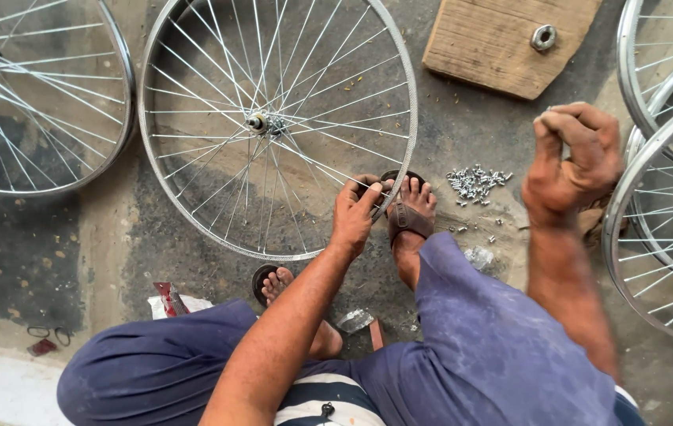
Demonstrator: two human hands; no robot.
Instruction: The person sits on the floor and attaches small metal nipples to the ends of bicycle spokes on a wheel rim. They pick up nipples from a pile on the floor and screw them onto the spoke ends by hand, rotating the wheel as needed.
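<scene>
My knees in blue trousers fill the bottom of the view, and just past them my left hand is down at the near edge of the spoked wheel rim lying flat on the concrete floor. Fingers pinched together right at the rim beside my sandalled right foot; something small seems to sit between the tips, too small to make out. My left foot shows under the rim's near edge. My right hand is up off the ground, curled into a closed fist; whether it grips a tool or a spoke I cannot tell, it is blurred. To do this well, I judge, the rim must stay pinned by the foot so it does not spin, and the pinch has to stay square to the rim hole while the other hand comes in. A little farther out, the heap of small metal nipples lies within reach, too many to count, with a few strays near it. Wheels: one in hand, one more at far left, and on the right several overlapping rims, at least three. Farthest off, one wooden board carrying one metal nut.
</scene>
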